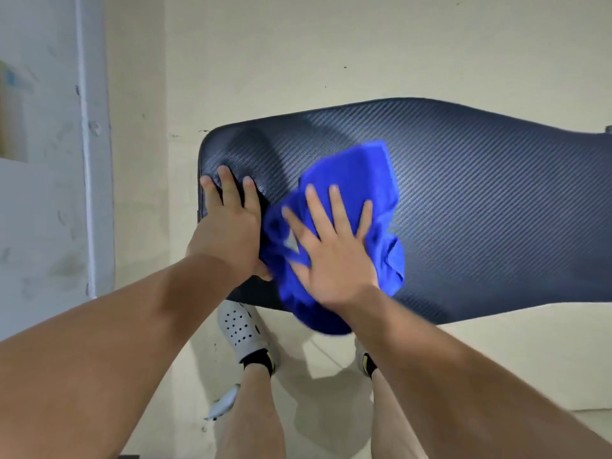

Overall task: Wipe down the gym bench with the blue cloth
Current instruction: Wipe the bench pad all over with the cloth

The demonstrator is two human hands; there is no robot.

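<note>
The dark, ribbed gym bench pad (480,210) runs from centre left out past the right edge. A crumpled blue cloth (357,180) lies on its near left part and hangs a little over the front edge. My right hand (334,250) presses flat on the cloth with fingers spread. My left hand (228,220) rests flat on the bench's left end, fingers apart, beside the cloth and touching its left side.
A pale concrete floor (298,61) lies all around the bench. A light wall with a white pipe (89,127) stands to the left. My legs and grey perforated shoes (238,326) stand below the bench's front edge. A small scrap (222,405) lies on the floor.
</note>
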